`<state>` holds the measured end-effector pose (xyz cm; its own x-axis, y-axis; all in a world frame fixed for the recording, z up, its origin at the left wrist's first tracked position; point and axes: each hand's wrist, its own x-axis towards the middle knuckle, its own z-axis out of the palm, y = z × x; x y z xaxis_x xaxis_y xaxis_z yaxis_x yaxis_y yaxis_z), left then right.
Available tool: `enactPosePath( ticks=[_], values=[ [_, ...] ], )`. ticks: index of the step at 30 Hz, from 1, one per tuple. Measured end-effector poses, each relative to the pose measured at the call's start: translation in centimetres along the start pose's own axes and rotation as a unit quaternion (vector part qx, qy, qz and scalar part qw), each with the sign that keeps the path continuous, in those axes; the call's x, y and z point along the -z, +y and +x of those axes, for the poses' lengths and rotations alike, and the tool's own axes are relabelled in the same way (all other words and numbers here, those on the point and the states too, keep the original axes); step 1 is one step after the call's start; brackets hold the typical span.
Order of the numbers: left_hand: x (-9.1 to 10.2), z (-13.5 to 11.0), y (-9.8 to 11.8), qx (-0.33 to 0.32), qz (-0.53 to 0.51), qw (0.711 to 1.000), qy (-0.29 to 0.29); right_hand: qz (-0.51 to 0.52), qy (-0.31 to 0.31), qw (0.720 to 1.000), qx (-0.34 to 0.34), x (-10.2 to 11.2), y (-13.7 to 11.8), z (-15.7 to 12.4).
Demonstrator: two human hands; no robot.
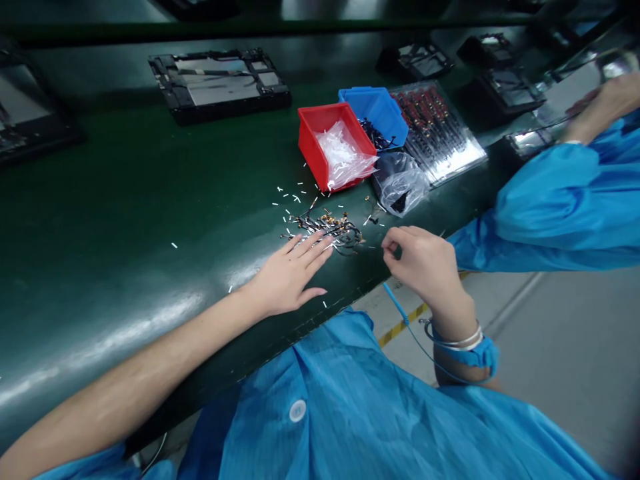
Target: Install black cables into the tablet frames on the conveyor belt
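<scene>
My left hand (pixel 293 273) lies flat and open on the green table, fingers stretched to the near edge of a loose pile of small black flex cables (pixel 337 227) with gold-coloured ends. Small white strips (pixel 296 198) are scattered around the pile. To the right of the pile, my right hand (pixel 423 260) is raised near the table's front edge, thumb and fingers closed in a pinch. Whatever is between those fingertips, if anything, is too small to tell. A blue strap (pixel 480 353) with a cord circles the right wrist.
Behind the pile stand a red bin (pixel 313 143) holding a clear bag of white pieces, a blue bin (pixel 367 100) with black parts, and a plastic bag (pixel 400 183). A tray of parts (pixel 435 127) and opened devices (pixel 220 83) lie farther back. A co-worker's blue sleeve (pixel 565 200) reaches in at right.
</scene>
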<state>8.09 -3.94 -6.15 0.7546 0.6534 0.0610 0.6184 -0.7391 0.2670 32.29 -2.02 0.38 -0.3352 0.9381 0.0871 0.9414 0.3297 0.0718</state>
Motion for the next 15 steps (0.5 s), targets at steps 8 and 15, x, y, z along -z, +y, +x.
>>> enactPosePath(
  ticks=[8,15],
  values=[
    [0.4,-0.3,0.1,-0.023,-0.047,0.996,0.069,0.1,0.067,0.99,0.068,1.5,0.4,-0.3],
    [3.5,-0.5,0.4,0.164,-0.372,0.867,0.288,0.167,0.24,0.937,0.191,1.0,-3.4,2.6]
  ],
)
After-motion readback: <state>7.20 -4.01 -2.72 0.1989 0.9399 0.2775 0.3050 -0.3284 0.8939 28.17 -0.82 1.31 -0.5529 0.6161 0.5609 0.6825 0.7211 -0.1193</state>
